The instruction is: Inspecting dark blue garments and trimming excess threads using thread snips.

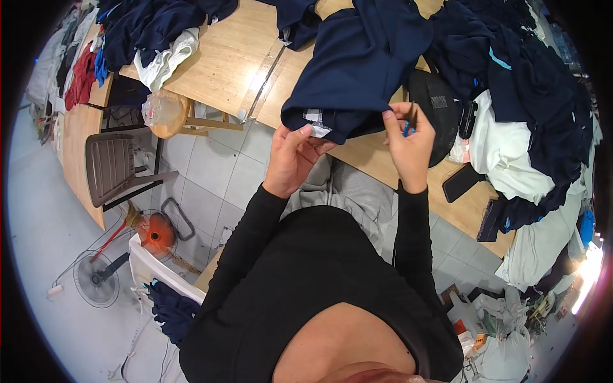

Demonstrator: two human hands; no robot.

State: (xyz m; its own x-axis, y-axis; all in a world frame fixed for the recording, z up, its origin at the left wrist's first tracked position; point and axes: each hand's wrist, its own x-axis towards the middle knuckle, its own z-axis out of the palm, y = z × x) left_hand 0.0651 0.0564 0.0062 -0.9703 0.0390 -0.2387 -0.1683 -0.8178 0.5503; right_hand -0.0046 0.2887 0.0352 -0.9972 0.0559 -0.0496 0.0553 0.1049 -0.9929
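Observation:
A navy blue garment (364, 67) lies over the table's near edge, its opening turned toward me. My left hand (292, 158) pinches its lower edge, thumb on a white patch (316, 121), perhaps a label or lining. At the right end of that edge, my right hand (410, 142) grips the fabric between thumb and fingers. A small blue and dark tool (406, 129) also sits within the right hand; its kind is mostly hidden by the fingers.
Navy clothes (530, 83) and white cloth (504, 150) heap at the right, beside a black phone (462, 183) and a black bag (433, 112). More clothes (150, 29) lie far left. A wooden stool (179, 115), brown chair (113, 167) and fans (96, 279) stand left.

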